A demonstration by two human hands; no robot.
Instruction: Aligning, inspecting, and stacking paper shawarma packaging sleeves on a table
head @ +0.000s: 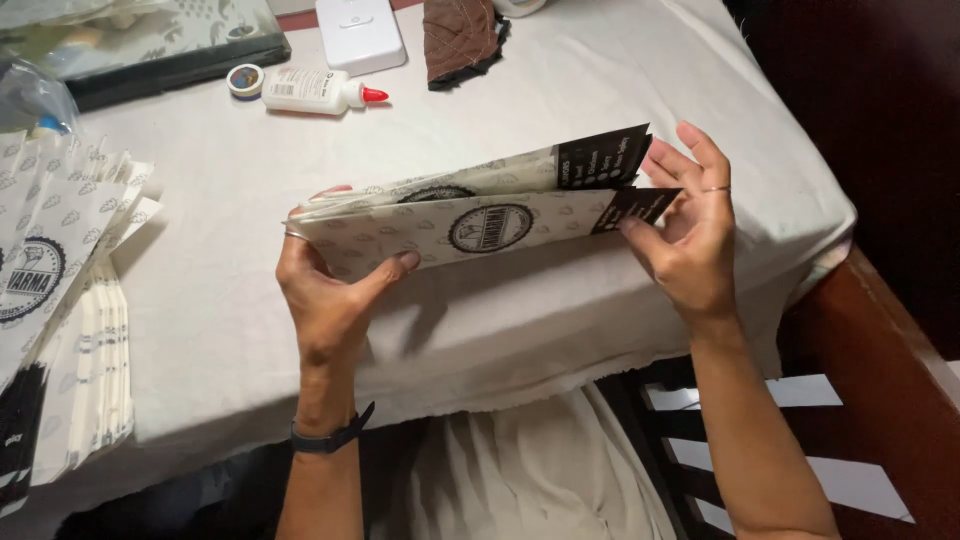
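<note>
- The left hand [330, 290] grips one end of a small stack of flat white paper bags with grey leaf prints, round black emblems and black end bands [480, 205], thumb pressed on the near face and fingers curled behind the far one.
- The right hand [690, 235] pinches the black-banded end of the same paper bags, thumb on the front sheet, fingers spread behind the rear sheet; a thin ring sits on one finger.
- The paper bags are held just above the table covered in an off-white cloth [560, 320], near the middle of the view, fanned slightly apart at the right-hand end.
- A dark band [330, 435] circles the left wrist.
- At 9 o'clock from the bags, a larger pile of matching printed bags [70, 300] lies spread on the cloth, well apart from the hands.
- At 11 o'clock lies a white glue bottle with a red tip [315, 90], on its side, with a small round tape roll [245, 80] just beside it.
- At 12 o'clock sit a white rectangular box [360, 35] and a brown quilted fabric piece [460, 40].
- A dark wooden chair frame [880, 360] stands at 4 o'clock.
</note>
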